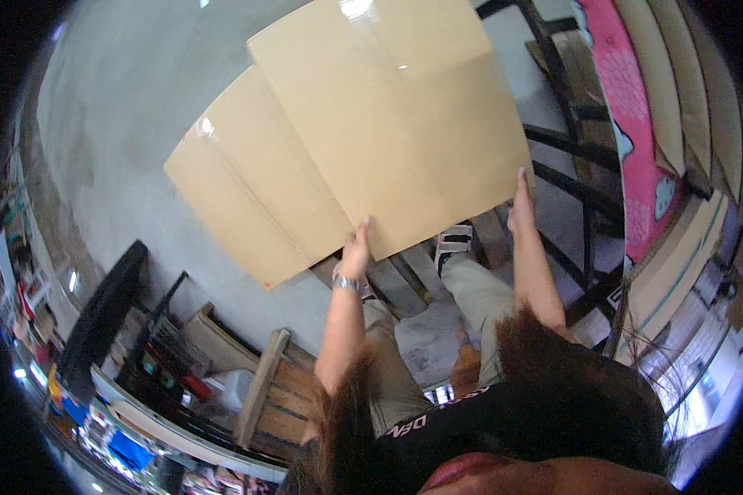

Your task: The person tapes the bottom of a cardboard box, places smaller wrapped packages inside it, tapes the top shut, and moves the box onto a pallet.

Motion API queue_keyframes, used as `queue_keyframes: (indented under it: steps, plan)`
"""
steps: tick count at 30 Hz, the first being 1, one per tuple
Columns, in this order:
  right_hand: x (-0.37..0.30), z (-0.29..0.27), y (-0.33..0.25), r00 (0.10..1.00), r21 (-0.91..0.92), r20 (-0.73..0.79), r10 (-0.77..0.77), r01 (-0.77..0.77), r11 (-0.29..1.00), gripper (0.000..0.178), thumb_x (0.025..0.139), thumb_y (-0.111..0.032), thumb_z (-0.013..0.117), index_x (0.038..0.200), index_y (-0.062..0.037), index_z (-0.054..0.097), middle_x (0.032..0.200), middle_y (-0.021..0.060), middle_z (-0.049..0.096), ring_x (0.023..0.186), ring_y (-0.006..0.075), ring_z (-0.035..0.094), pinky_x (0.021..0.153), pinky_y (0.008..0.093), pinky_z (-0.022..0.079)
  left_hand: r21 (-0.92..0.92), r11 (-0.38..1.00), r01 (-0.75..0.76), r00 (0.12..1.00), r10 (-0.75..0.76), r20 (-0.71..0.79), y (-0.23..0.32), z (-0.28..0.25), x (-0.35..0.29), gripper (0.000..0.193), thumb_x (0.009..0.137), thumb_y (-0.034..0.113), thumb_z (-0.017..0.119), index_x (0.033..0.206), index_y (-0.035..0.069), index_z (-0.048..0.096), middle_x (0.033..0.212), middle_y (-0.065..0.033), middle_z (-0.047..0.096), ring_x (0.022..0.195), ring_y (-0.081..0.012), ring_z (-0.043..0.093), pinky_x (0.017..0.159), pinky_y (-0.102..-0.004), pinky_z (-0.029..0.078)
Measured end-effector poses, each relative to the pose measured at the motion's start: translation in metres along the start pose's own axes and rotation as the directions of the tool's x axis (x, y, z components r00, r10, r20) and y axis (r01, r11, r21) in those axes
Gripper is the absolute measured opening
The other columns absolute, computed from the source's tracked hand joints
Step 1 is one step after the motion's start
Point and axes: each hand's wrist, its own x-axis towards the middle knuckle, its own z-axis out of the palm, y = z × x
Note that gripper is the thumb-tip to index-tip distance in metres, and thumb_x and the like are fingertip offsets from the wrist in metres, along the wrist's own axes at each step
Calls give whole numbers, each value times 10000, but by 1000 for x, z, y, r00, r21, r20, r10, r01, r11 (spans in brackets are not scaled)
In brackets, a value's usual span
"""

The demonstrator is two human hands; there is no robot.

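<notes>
Two large tan cardboard sheets are held out in front of me, overlapping. The bigger front sheet [404, 124] lies over the right part of the second sheet [239, 173], which shows to the left. Strips of shiny clear tape run along both. My left hand [355, 254] pinches the near edges where the sheets overlap, its thumb on top and a metal watch at the wrist. At the front sheet's near right corner, my right hand [521, 206] grips the side edge with a digit pointing up along it. Its other fingers are mostly hidden.
A wooden pallet [404, 285] lies by my feet under the sheets. Black metal frames [582, 190] stand at right, beside a pink patterned panel [627, 107] and upright cardboard [710, 91]. A wooden crate [281, 396] and a black bench-like piece [99, 305] stand at left. Grey concrete floor [124, 124] extends beyond.
</notes>
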Motion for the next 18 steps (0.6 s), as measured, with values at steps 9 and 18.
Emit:
queue_keyframes:
  steps: [9, 18]
  plan:
    - [14, 25, -2, 948, 501, 306, -88, -82, 862, 597, 890, -507, 424, 1323, -99, 383, 1349, 68, 414, 1216, 260, 401, 1008, 400, 329, -109, 798, -592, 805, 580, -127, 85, 8, 85, 850, 748, 266, 719, 1383, -7, 225, 1351, -214, 380, 1228, -288, 407, 1013, -355, 333]
    - [31, 46, -31, 922, 337, 379, -79, -58, 940, 646, 877, -550, 426, 1324, -86, 376, 1338, 71, 415, 1215, 255, 400, 994, 389, 351, 52, 661, -749, 616, 722, -316, 95, 13, 100, 822, 738, 180, 708, 1376, -11, 226, 1377, -221, 333, 1235, -313, 394, 1027, -374, 321]
